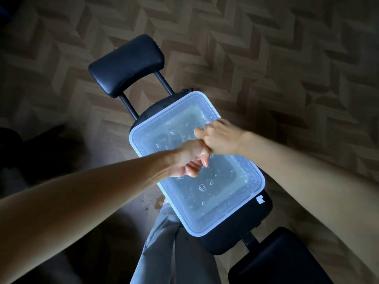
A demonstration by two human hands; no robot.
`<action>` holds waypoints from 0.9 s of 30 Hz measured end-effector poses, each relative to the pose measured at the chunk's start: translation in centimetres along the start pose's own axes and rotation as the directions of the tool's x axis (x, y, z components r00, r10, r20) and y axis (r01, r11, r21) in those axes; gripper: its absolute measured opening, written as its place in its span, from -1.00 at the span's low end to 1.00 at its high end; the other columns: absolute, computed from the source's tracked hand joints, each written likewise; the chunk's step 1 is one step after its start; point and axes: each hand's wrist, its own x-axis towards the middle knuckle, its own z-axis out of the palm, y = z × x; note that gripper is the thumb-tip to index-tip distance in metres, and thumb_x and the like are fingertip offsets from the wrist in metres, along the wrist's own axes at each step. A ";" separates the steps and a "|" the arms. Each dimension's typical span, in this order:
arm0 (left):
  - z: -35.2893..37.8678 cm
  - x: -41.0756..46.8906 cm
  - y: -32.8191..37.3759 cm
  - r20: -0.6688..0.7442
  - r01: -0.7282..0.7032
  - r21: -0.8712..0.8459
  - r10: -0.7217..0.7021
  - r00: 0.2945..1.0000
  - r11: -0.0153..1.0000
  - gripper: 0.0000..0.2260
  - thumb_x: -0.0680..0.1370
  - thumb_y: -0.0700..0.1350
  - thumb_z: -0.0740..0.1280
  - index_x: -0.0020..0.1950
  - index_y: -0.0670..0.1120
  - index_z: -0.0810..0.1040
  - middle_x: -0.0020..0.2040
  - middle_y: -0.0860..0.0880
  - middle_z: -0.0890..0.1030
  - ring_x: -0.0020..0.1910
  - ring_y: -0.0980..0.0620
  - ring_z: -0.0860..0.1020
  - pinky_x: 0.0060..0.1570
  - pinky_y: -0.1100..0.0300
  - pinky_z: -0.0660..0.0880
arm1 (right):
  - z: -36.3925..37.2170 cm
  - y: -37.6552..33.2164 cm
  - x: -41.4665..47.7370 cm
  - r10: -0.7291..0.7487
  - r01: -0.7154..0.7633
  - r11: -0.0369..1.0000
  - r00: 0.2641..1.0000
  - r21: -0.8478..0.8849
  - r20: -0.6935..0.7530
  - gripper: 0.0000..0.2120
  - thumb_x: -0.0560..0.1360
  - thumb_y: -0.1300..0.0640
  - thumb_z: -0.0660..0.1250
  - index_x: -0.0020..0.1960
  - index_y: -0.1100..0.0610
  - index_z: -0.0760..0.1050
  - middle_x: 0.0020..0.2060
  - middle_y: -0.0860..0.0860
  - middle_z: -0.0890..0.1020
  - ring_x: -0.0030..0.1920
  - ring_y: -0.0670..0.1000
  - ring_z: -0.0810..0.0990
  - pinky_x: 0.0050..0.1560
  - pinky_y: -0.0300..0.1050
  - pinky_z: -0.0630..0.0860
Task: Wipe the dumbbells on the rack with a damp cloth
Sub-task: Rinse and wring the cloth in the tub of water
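Both hands are clenched, the left hand (187, 160) butted knuckle to knuckle against the right hand (217, 138), wet and glossy. It looks like a wringing twist, though I cannot tell whether the cloth is inside the fists, since none of it shows. They are above the water (215, 181), which bubbles in a clear plastic tub (205, 232) set on the black padded bench (235, 238). Drops (151, 203) spot the floor (266, 48) beside a grey trouser leg (164, 242). A soaked cloth should be soft, limp and light, best bunched in the palm. The dumbbells and rack are out of view. They are likely heavy, hard and slick when damp
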 end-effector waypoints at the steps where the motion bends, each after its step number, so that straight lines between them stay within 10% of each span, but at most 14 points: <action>1: 0.2 -0.3 0.1 -0.013 0.015 -0.029 -0.016 1.000 0.999 -0.62 0.36 -0.37 0.08 -0.56 -0.01 0.09 -0.57 0.04 0.08 -0.63 0.12 0.03 -0.54 0.37 -0.04 | 0.0 -0.3 0.0 0.005 -0.006 1.000 1.000 0.014 0.018 -0.49 -0.25 0.09 0.65 -0.47 0.20 0.44 -0.69 0.01 0.42 -0.73 0.05 0.41 -0.67 -0.38 0.21; 5: 0.0 -0.7 -0.2 0.038 0.100 -0.156 -0.096 0.995 0.983 -0.58 0.38 -0.38 0.03 -0.62 -0.02 0.10 -0.61 0.05 0.11 -0.67 0.15 0.05 -0.61 0.41 -0.04 | 0.2 -1.1 0.0 0.048 -0.048 0.999 0.997 0.002 -0.057 -0.54 -0.06 -0.01 0.66 -0.43 0.21 0.47 -0.62 0.04 0.50 -0.63 0.06 0.52 -0.63 -0.30 0.30; 8: -0.1 -0.9 -0.3 0.018 0.119 -0.096 -0.118 0.993 0.988 -0.57 0.38 -0.38 0.06 -0.63 -0.02 0.12 -0.60 0.04 0.12 -0.66 0.14 0.05 -0.61 0.40 -0.03 | -0.6 -1.5 -0.6 0.181 -0.189 0.981 0.971 0.039 0.154 -0.69 0.49 0.02 0.33 0.02 0.28 0.48 -0.08 0.18 0.64 -0.03 0.20 0.63 -0.10 -0.05 0.47; 12: 0.1 -1.4 0.1 -0.121 0.117 0.144 -0.100 0.988 0.983 -0.84 0.44 -0.33 0.28 -0.30 -0.14 0.39 -0.46 -0.04 0.22 -0.55 0.07 0.16 -0.60 0.40 0.13 | -0.6 -2.7 -1.0 0.377 -0.434 0.888 0.877 0.154 0.298 -0.76 0.50 0.12 0.30 0.09 0.24 0.52 0.02 0.22 0.61 0.07 0.24 0.57 -0.07 -0.03 0.44; 17: -0.6 -4.8 0.3 -0.315 -0.066 -0.063 0.043 0.948 0.996 -0.95 0.54 -0.24 0.27 -0.02 -0.13 0.45 -0.11 -0.13 0.54 -0.16 0.02 0.55 -0.13 0.15 0.56 | -1.3 -4.3 -2.4 0.459 -0.717 0.486 0.696 0.500 0.552 -0.40 0.41 0.22 0.42 0.32 0.21 0.15 0.08 0.18 0.50 -0.01 0.19 0.57 -0.22 -0.09 0.42; 21: -0.9 -8.7 0.6 -0.560 -0.292 -0.111 0.183 0.808 0.950 -0.93 0.53 -0.17 0.34 -0.11 -0.06 0.47 -0.14 -0.11 0.54 -0.29 0.10 0.50 -0.33 0.30 0.53 | -4.4 -6.0 -2.0 0.465 -0.583 0.003 0.720 0.813 0.515 -0.39 0.44 0.21 0.40 0.37 0.10 0.16 0.12 0.09 0.54 -0.08 0.04 0.57 0.00 0.02 0.57; 27: -2.8 -18.9 1.7 -0.846 -0.593 0.018 0.328 0.420 0.805 -0.76 0.40 -0.14 0.49 -0.24 -0.01 0.41 -0.25 0.01 0.51 -0.20 0.03 0.50 -0.12 0.11 0.48 | -15.0 -10.3 0.3 0.446 -0.300 0.005 0.855 0.954 0.267 -0.69 0.38 0.30 0.41 0.09 0.08 0.49 -0.07 0.01 0.61 -0.04 -0.02 0.58 0.05 -0.11 0.47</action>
